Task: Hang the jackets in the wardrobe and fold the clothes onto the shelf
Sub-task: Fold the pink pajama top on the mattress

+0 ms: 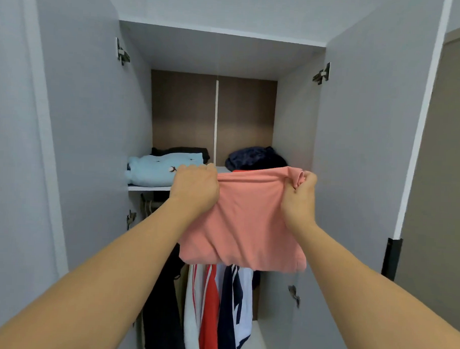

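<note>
The wardrobe shelf (pixel 149 188) holds a folded light-blue garment (pixel 155 169) and a dark bundle (pixel 253 157); jackets (pixel 218 305) hang below. Both hands' fingers, left hand (pixel 195 187) and right hand (pixel 300 196), are clamped on a pink garment (pixel 245 227).

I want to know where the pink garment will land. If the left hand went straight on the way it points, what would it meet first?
Probably the folded light blue garment on the shelf: the left hand, holding the pink garment, points that way. Depth is unclear, so it may pass beside it.
</note>
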